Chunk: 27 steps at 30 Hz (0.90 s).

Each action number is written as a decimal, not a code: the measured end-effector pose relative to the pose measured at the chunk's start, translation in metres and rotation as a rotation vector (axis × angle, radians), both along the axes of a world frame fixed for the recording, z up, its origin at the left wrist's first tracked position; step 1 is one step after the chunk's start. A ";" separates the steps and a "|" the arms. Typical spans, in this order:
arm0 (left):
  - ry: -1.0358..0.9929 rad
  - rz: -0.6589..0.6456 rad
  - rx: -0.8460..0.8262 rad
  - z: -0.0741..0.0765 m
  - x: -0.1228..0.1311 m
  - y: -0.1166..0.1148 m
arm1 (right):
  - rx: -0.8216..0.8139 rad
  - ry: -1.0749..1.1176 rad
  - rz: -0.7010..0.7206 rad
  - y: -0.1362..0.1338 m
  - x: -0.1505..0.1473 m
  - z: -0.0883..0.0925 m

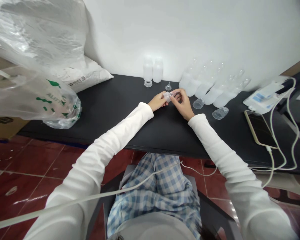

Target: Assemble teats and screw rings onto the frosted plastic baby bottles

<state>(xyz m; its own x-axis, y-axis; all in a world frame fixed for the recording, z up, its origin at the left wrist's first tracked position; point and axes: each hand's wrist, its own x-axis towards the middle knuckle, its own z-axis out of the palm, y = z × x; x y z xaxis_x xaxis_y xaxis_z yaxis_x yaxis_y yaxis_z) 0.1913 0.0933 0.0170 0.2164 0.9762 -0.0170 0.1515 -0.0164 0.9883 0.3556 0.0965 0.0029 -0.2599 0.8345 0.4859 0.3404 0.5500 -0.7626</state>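
Both my hands meet over the middle of the black table (pixel 115 110), closed round a small clear plastic ring with a teat (pixel 168 95). My left hand (pixel 158 101) pinches its left end. My right hand (pixel 183 103) curls round its right side. Just beyond them a loose clear teat (pixel 168 87) and a clear screw ring (pixel 148 83) lie on the table. Two upright white bottles (pixel 153 70) stand against the wall behind them.
A row of several clear bottles (pixel 212 88) lies on its side to the right, with two clear caps (pixel 220 113) in front. A phone (pixel 260 128) on a white cable lies at the right edge. Plastic bags (pixel 40 83) fill the left end.
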 end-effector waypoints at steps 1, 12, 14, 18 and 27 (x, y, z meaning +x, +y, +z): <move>-0.002 0.001 0.004 0.000 0.000 0.001 | -0.001 0.005 -0.001 0.000 0.000 0.000; 0.163 0.405 0.356 -0.013 -0.029 0.022 | 0.046 0.027 -0.146 0.002 -0.001 -0.003; 0.271 0.562 0.489 -0.012 -0.046 0.027 | 0.053 0.023 -0.157 0.003 -0.001 -0.005; 0.364 0.777 0.527 -0.013 -0.075 0.038 | 0.058 0.005 -0.171 0.006 -0.001 -0.009; 0.538 0.479 0.501 -0.027 -0.085 0.050 | 0.024 -0.017 -0.205 0.009 -0.001 -0.013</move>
